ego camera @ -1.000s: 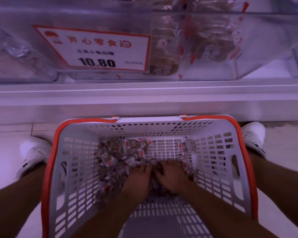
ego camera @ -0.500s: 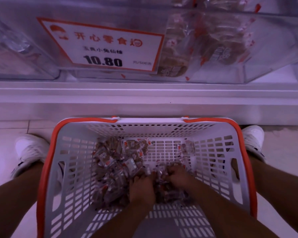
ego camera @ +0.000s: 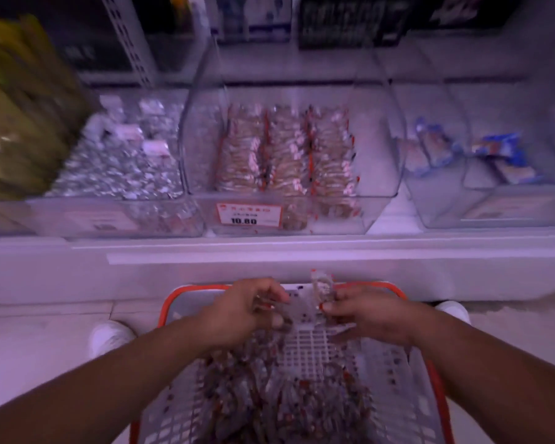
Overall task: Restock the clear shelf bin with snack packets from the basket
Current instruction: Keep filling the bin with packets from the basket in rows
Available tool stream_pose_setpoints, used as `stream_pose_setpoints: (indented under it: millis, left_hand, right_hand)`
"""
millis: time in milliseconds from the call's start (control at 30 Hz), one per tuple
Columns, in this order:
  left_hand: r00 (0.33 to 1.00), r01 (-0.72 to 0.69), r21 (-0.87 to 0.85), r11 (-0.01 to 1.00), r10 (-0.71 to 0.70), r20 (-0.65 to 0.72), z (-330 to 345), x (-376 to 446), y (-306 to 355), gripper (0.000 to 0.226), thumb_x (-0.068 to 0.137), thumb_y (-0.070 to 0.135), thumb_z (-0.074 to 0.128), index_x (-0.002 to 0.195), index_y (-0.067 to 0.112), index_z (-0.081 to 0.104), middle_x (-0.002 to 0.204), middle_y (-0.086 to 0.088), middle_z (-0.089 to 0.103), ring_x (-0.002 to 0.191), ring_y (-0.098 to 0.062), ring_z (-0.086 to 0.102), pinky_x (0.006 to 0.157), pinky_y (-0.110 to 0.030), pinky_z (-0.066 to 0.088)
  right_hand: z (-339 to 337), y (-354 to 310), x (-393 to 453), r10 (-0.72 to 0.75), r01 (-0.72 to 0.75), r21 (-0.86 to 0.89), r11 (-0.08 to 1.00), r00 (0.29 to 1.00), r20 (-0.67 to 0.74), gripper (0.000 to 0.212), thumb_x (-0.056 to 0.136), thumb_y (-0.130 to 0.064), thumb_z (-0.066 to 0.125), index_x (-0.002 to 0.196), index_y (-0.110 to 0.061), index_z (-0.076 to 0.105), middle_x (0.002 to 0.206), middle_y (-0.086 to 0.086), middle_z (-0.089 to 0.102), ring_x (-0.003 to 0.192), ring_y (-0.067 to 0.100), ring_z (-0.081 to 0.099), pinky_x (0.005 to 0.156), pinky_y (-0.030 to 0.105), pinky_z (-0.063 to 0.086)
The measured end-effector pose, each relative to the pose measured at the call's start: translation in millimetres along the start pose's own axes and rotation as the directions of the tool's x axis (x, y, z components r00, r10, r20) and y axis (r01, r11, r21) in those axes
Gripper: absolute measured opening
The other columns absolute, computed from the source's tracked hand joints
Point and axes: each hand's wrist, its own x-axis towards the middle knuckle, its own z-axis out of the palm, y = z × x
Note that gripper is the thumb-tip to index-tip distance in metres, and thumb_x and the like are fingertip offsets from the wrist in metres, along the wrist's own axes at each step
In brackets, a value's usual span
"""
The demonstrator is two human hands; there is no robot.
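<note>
Both hands have risen from the packet heap to the basket's [ego camera: 420, 294] far rim. Right hand [ego camera: 370, 318] pinches a few packets [ego camera: 322, 283] upright; left hand [ego camera: 242, 310] curls around more, blurred. Below the bin [ego camera: 378, 174], holding 3 packet rows behind a 10.80 tag [ego camera: 249, 213], loose packets cover the basket floor.

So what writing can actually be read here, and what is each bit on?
"10.80": price tag on the front of the clear bin.
Red characters above the price on that tag: too blurred to read.
Pale label on the bin to its left: unreadable.
Dark boxes on the upper shelf: print too blurred.
</note>
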Motion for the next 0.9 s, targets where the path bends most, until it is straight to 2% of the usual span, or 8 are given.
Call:
stream_pose_setpoints:
  millis: [100, 200, 367, 433, 500, 633, 767, 900]
  left_hand:
    - [0.989, -0.128, -0.074, 0.989, 0.122, -0.080, -0.3, -42.0, 53.2, 0.032, 0.074, -0.006, 0.080, 0.088, 0.021, 0.069, 0.084, 0.003, 0.073, 0.080, -0.002, 0.067, 0.072, -0.015, 0.051]
    - [0.955, -0.212, -0.104, 0.972, 0.184, -0.232, 10.7, -63.7, 76.1, 0.041, 0.062, -0.006, 0.087, 0.080, 0.028, 0.071, 0.081, 0.003, 0.074, 0.073, -0.004, 0.067, 0.067, -0.016, 0.051]
    - [0.872, -0.188, -0.028, 0.982, 0.154, -0.465, 28.4, -53.9, 68.6, 0.055, 0.071, 0.004, 0.085, 0.109, 0.035, 0.063, 0.094, 0.005, 0.065, 0.067, -0.001, 0.061, 0.064, -0.013, 0.048]
    - [0.870, -0.147, -0.299, 0.943, -0.021, -0.493, 33.4, -44.6, 64.8, 0.036, 0.087, 0.008, 0.073, 0.114, 0.029, 0.063, 0.098, -0.006, 0.067, 0.063, -0.005, 0.065, 0.055, -0.018, 0.049]
    - [0.866, -0.054, -0.614, 0.788, -0.269, -0.422, 35.6, -33.6, 69.6, 0.016, 0.093, 0.017, 0.062, 0.104, 0.024, 0.072, 0.092, -0.012, 0.073, 0.063, -0.015, 0.066, 0.051, -0.026, 0.049]
    - [0.926, -0.004, -0.881, 0.474, -0.331, -0.182, 30.4, -20.1, 82.1, 0.056, 0.095, 0.055, 0.041, 0.081, 0.017, 0.080, 0.072, -0.012, 0.072, 0.052, -0.020, 0.065, 0.046, -0.024, 0.048]
    - [0.929, -0.046, -0.807, 0.589, -0.273, -0.252, 25.6, -12.8, 83.5, 0.051, 0.086, 0.047, 0.060, 0.112, 0.004, 0.070, 0.107, -0.028, 0.070, 0.085, -0.031, 0.065, 0.072, -0.038, 0.051]
    - [0.884, -0.093, -0.717, 0.690, -0.275, -0.379, 15.7, -11.4, 81.3, 0.029, 0.091, 0.030, 0.065, 0.107, 0.006, 0.069, 0.109, -0.028, 0.070, 0.098, -0.039, 0.065, 0.097, -0.061, 0.049]
  right_hand:
    - [20.6, -28.5, -58.8, -0.131, 0.043, 0.336, 0.941, 0.961, 0.243, 0.030, 0.096, -0.010, 0.054, 0.123, 0.001, 0.061, 0.129, 0.028, 0.057, 0.125, 0.050, 0.051, 0.091, 0.056, 0.051]
    - [48.9, -32.3, -96.8, -0.265, 0.118, 0.387, 0.915, 0.897, 0.353, 0.038, 0.101, -0.013, 0.049, 0.134, 0.004, 0.053, 0.135, 0.033, 0.051, 0.126, 0.057, 0.045, 0.091, 0.052, 0.053]
    - [76.7, -27.6, -99.1, -0.424, 0.419, 0.370, 0.829, 0.903, -0.071, 0.035, 0.088, -0.013, 0.061, 0.115, 0.009, 0.065, 0.120, 0.033, 0.063, 0.117, 0.050, 0.057, 0.085, 0.038, 0.057]
    - [80.7, -30.3, -88.1, -0.455, 0.512, 0.310, 0.801, 0.858, -0.240, 0.035, 0.086, -0.013, 0.061, 0.109, 0.012, 0.065, 0.115, 0.034, 0.065, 0.116, 0.046, 0.060, 0.091, 0.040, 0.055]
    - [82.0, -36.6, -78.8, -0.468, 0.548, 0.231, 0.804, 0.822, -0.325, 0.028, 0.087, -0.012, 0.063, 0.104, 0.010, 0.068, 0.112, 0.033, 0.066, 0.114, 0.045, 0.060, 0.097, 0.044, 0.052]
    - [85.4, -46.7, -71.4, -0.554, 0.547, -0.129, 0.827, 0.755, -0.351, 0.016, 0.093, -0.013, 0.064, 0.104, -0.009, 0.075, 0.097, 0.007, 0.077, 0.096, 0.015, 0.070, 0.088, 0.026, 0.052]
    - [89.1, -55.0, -63.2, -0.644, 0.469, -0.461, 0.754, 0.668, -0.374, 0.009, 0.091, -0.019, 0.067, 0.084, -0.018, 0.073, 0.075, 0.000, 0.074, 0.068, 0.002, 0.064, 0.064, 0.022, 0.047]
    - [83.7, -64.7, -59.9, -0.618, 0.421, -0.497, 0.759, 0.706, -0.346, 0.020, 0.091, -0.027, 0.067, 0.073, -0.017, 0.068, 0.066, -0.012, 0.067, 0.064, -0.001, 0.059, 0.062, 0.019, 0.043]
